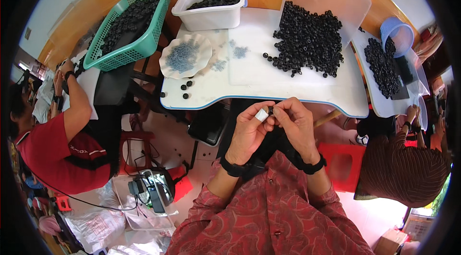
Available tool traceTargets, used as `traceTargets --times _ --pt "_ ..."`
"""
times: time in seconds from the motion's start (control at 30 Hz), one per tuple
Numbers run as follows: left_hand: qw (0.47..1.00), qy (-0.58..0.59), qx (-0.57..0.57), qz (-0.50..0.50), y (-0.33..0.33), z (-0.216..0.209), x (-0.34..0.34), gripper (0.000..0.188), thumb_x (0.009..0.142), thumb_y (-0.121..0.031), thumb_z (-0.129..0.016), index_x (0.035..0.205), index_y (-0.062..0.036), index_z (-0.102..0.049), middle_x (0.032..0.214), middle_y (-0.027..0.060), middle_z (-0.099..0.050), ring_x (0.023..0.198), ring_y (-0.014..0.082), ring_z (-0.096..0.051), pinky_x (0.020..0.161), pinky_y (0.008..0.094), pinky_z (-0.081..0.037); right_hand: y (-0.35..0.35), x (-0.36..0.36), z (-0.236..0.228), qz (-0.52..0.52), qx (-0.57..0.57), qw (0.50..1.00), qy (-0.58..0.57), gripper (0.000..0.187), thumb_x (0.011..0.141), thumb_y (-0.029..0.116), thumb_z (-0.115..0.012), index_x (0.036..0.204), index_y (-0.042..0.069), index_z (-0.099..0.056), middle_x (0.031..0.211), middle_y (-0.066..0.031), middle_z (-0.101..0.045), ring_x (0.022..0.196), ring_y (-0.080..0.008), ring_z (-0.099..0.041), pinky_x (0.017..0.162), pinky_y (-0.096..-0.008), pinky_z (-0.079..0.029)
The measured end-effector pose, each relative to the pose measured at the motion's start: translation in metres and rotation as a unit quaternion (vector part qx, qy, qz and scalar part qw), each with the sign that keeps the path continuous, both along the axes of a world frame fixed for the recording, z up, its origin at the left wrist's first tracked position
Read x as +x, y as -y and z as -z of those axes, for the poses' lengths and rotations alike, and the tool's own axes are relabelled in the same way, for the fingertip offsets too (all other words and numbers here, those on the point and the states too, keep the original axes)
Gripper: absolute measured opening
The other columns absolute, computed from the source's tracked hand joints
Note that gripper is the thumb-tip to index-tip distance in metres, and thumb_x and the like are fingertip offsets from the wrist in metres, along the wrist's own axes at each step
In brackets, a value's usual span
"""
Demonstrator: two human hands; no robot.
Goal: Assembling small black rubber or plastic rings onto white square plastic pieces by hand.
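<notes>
Just off the near edge of the white table point(249, 82), my two hands meet. Between their fingertips is a small black ring-shaped part point(271, 110), mostly hidden by the fingers. My left hand point(246, 135) pinches it from one side and has a white wrap point(261, 115) on a finger. From the other side my right hand point(298, 128) closes thumb and finger on it. A large heap of similar black parts point(309, 39) lies on the table beyond my right hand. A scalloped white plate point(206, 58) holds small bluish translucent pieces point(181, 57).
Behind the plate stands a white tub point(211, 22) of black parts; left of it is a green basket point(129, 51). A few loose black parts point(185, 95) sit by the table's front edge. Co-workers sit at left point(67, 154) and right point(401, 168). A red stool point(338, 166) is beside me.
</notes>
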State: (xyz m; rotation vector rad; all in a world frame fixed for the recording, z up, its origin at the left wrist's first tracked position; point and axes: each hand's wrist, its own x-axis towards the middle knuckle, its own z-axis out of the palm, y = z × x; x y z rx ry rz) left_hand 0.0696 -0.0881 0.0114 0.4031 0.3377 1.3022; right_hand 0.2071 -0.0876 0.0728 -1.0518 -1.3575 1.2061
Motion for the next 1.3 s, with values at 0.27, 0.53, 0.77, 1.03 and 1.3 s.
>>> traceTargets --times 0.27,0.53,0.77,1.03,1.3 --pt "0.998 -0.055 0.001 0.005 -0.001 0.002 0.009 0.023 0.096 -0.006 -0.059 0.117 0.0017 -0.064 0.095 0.0042 -0.065 0.076 0.01 -0.061 0.066 0.0217 -0.051 -0.005 0.008 0.013 0.019 0.034 0.999 0.029 0.005 0.092 -0.003 -0.058 0.09 -0.002 -0.054 0.08 -0.0063 -0.062 0.069 -0.0095 -0.062 0.061 -0.0238 -0.052" --pt "0.994 -0.098 -0.037 -0.008 -0.003 0.013 0.01 0.021 0.096 -0.005 -0.058 0.116 0.0009 -0.064 0.09 0.0028 -0.064 0.073 0.01 -0.059 0.067 0.0224 -0.049 -0.004 0.002 0.025 0.057 0.088 0.989 0.1 0.007 0.089 -0.005 -0.06 0.09 0.0 -0.056 0.086 -0.0054 -0.056 0.07 -0.009 -0.063 0.058 -0.0217 -0.048" --pt "0.998 -0.041 -0.049 -0.015 -0.011 0.019 0.0 0.021 0.096 -0.005 -0.057 0.116 0.0013 -0.063 0.097 0.009 -0.066 0.076 0.011 -0.06 0.066 0.0223 -0.049 -0.044 0.018 0.04 0.135 0.098 0.973 0.161 0.005 0.085 0.0 -0.066 0.087 0.0 -0.061 0.075 -0.0086 -0.06 0.064 -0.0151 -0.062 0.056 -0.0281 -0.048" --pt "0.998 -0.049 -0.047 -0.015 -0.008 0.018 0.0 0.022 0.096 -0.005 -0.057 0.117 0.0017 -0.062 0.099 0.0104 -0.066 0.077 0.0113 -0.06 0.067 0.0224 -0.049 -0.114 0.051 0.094 0.283 0.175 0.901 0.279 0.017 0.083 0.008 -0.071 0.095 0.004 -0.06 0.092 -0.0097 -0.061 0.065 -0.0247 -0.063 0.058 -0.0359 -0.05" --pt "0.996 -0.066 -0.055 -0.019 -0.002 0.012 0.005 0.023 0.097 -0.006 -0.057 0.117 0.0017 -0.062 0.099 0.0104 -0.066 0.078 0.0108 -0.059 0.068 0.0226 -0.048 -0.12 0.046 0.096 0.305 0.164 0.868 0.355 0.019 0.083 0.016 -0.072 0.093 0.006 -0.06 0.091 -0.0101 -0.061 0.065 -0.0287 -0.063 0.059 -0.0395 -0.051"
